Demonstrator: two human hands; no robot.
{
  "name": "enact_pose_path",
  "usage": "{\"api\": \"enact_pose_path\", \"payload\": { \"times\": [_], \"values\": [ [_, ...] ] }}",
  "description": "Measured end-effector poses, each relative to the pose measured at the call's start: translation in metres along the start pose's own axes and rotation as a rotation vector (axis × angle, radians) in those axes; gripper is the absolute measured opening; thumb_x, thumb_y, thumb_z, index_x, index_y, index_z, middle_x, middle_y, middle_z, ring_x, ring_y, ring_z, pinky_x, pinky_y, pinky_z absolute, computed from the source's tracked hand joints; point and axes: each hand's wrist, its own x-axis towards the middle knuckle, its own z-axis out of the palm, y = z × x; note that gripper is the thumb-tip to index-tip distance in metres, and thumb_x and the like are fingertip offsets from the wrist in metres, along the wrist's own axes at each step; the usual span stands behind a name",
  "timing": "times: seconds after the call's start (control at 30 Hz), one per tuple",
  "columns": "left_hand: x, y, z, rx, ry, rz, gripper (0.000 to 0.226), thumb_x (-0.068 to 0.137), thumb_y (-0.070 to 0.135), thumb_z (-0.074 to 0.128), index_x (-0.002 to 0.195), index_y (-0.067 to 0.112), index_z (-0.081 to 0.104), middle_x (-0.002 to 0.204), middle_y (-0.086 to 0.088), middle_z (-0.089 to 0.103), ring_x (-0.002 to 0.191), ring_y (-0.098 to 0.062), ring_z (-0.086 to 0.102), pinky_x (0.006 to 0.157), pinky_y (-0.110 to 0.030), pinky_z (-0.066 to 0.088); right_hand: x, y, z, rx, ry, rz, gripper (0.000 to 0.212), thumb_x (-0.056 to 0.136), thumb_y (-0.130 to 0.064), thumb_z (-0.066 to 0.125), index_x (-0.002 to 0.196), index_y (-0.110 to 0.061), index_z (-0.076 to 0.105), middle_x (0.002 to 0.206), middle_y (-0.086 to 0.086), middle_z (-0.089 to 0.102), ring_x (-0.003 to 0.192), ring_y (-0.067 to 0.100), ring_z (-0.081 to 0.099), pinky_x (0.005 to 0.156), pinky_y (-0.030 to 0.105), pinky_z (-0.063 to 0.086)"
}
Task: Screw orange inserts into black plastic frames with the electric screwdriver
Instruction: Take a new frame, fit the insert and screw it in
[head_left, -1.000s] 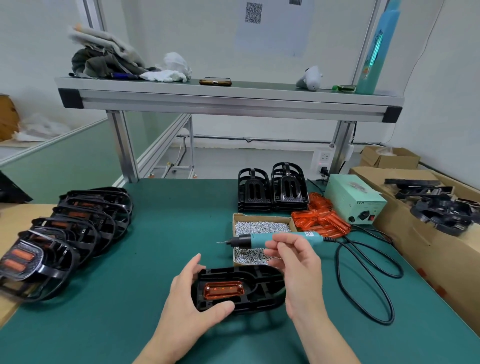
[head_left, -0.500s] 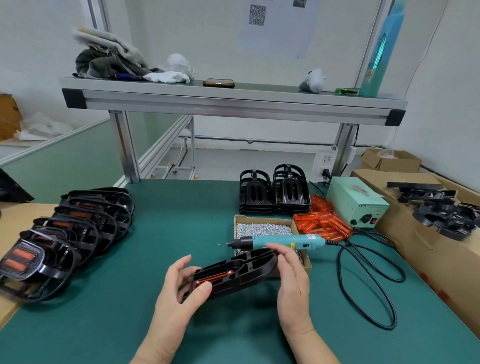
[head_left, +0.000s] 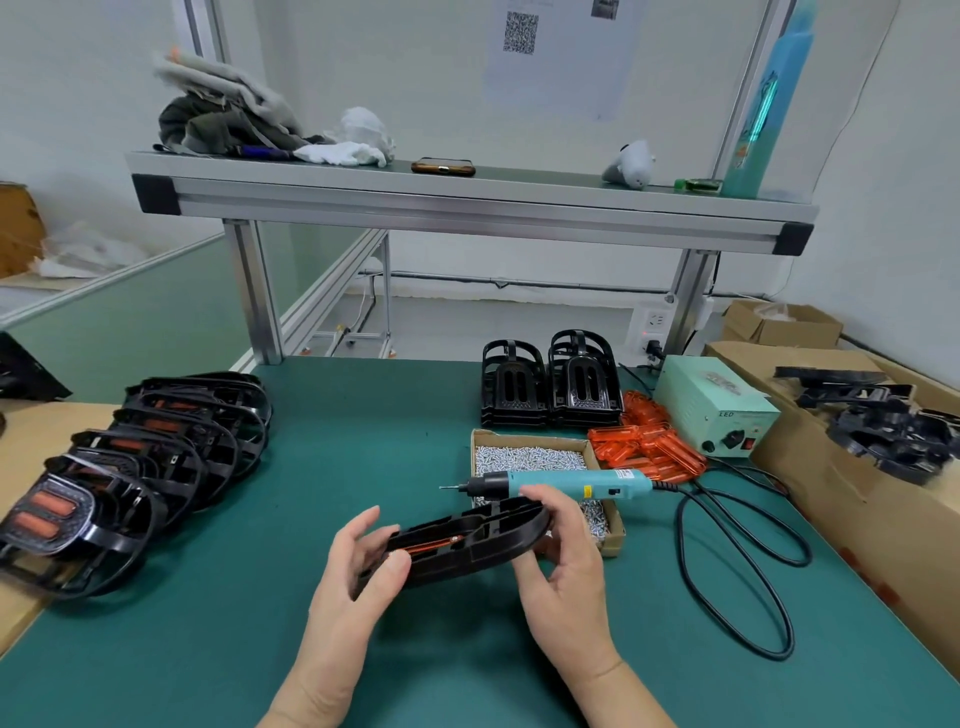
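Observation:
I hold a black plastic frame (head_left: 467, 545) tilted on edge above the green mat, with an orange insert (head_left: 431, 545) seated in it. My left hand (head_left: 353, 587) grips its left end, thumb on the near side. My right hand (head_left: 566, 577) grips its right end. The teal electric screwdriver (head_left: 571, 480) lies across the cardboard box of screws (head_left: 524, 457) just behind the frame, tip pointing left, and neither hand holds it. Loose orange inserts (head_left: 649, 447) are piled right of the box.
Two stacks of bare black frames (head_left: 550, 384) stand at the back. A row of frames with inserts (head_left: 156, 457) lies on the left. The power supply (head_left: 717, 410) and its looping black cable (head_left: 737, 571) are on the right, beside a large carton (head_left: 857, 493) with more frames.
My right hand let go of the screwdriver, which now rests on the screw box, and took the frame's right end. Both hands lifted the frame off the mat and tilted it.

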Motion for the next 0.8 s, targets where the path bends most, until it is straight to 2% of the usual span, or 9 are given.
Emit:
{"api": "enact_pose_path", "payload": {
  "times": [0.17,0.23,0.3,0.4,0.53,0.6,0.67,0.73,0.8],
  "values": [
    [0.004,-0.005,-0.005,-0.13,0.068,-0.016,0.069,0.069,0.058,0.073,0.13,0.031,0.057,0.129,-0.001,0.066,0.129,-0.021,0.055,0.116,-0.045,0.033,0.0,-0.001,-0.002,0.1,-0.052,0.081,0.05,0.075,0.005,0.062,0.107,-0.033,0.061,0.11,0.0,0.065,0.101,0.023,0.064,0.083,0.026,0.055],
    [0.006,-0.009,-0.005,-0.197,0.102,-0.001,0.054,0.085,0.046,0.074,0.131,0.023,0.056,0.131,-0.007,0.064,0.129,-0.026,0.055,0.115,-0.046,0.037,-0.001,0.001,-0.001,0.135,-0.087,0.174,0.041,0.075,0.001,0.06,0.101,-0.03,0.062,0.103,0.0,0.069,0.097,0.024,0.068,0.083,0.036,0.059],
    [0.006,-0.01,-0.002,-0.239,0.093,0.013,0.046,0.091,0.035,0.058,0.132,0.016,0.055,0.132,-0.012,0.061,0.13,-0.029,0.053,0.11,-0.041,0.044,-0.001,0.002,0.0,0.168,-0.107,0.245,0.027,0.08,-0.004,0.063,0.096,-0.025,0.062,0.094,0.004,0.072,0.083,0.025,0.072,0.075,0.046,0.061],
    [0.004,-0.006,-0.001,-0.29,0.077,0.002,0.055,0.089,0.027,0.053,0.142,0.011,0.047,0.134,-0.009,0.062,0.129,-0.025,0.056,0.106,-0.034,0.046,0.001,0.003,0.0,0.244,-0.099,0.316,0.014,0.089,-0.005,0.062,0.092,-0.019,0.063,0.084,0.01,0.072,0.067,0.025,0.069,0.063,0.04,0.059],
    [0.007,-0.01,-0.004,-0.249,0.064,-0.07,0.069,0.086,0.019,0.071,0.148,0.013,0.042,0.133,-0.015,0.061,0.127,-0.025,0.058,0.116,-0.042,0.037,0.002,0.004,0.0,0.369,-0.066,0.428,0.013,0.098,0.005,0.057,0.101,-0.006,0.064,0.083,0.012,0.073,0.062,0.026,0.066,0.058,0.032,0.056],
    [0.007,-0.013,-0.002,-0.175,0.09,-0.085,0.052,0.087,0.016,0.073,0.135,0.008,0.055,0.114,-0.018,0.069,0.112,-0.028,0.066,0.104,-0.039,0.049,0.003,0.003,0.0,0.417,-0.049,0.465,0.016,0.098,0.006,0.055,0.104,-0.005,0.065,0.082,0.011,0.073,0.06,0.025,0.066,0.055,0.03,0.055],
    [0.005,-0.013,0.001,-0.109,0.105,-0.069,0.017,0.092,0.009,0.064,0.106,0.001,0.068,0.092,-0.018,0.074,0.086,-0.033,0.071,0.075,-0.029,0.06,0.003,0.001,0.001,0.447,-0.053,0.49,0.019,0.098,0.008,0.053,0.105,-0.005,0.066,0.08,0.009,0.072,0.058,0.024,0.064,0.052,0.029,0.054],
    [0.005,-0.014,0.005,-0.039,0.114,-0.09,0.018,0.096,0.007,0.059,0.085,-0.003,0.069,0.079,-0.019,0.074,0.068,-0.03,0.069,0.055,-0.025,0.056,0.001,-0.002,0.003,0.456,-0.087,0.506,0.02,0.098,0.007,0.052,0.106,-0.005,0.066,0.08,0.008,0.072,0.056,0.023,0.062,0.05,0.028,0.052],
    [0.005,-0.015,0.009,-0.036,0.108,-0.121,0.028,0.098,0.007,0.056,0.078,-0.008,0.067,0.072,-0.02,0.072,0.056,-0.024,0.067,0.046,-0.024,0.051,-0.001,-0.007,0.007,0.455,-0.137,0.517,0.018,0.098,0.006,0.053,0.107,-0.003,0.065,0.079,0.008,0.07,0.056,0.022,0.061,0.05,0.028,0.051]
  ]
}}
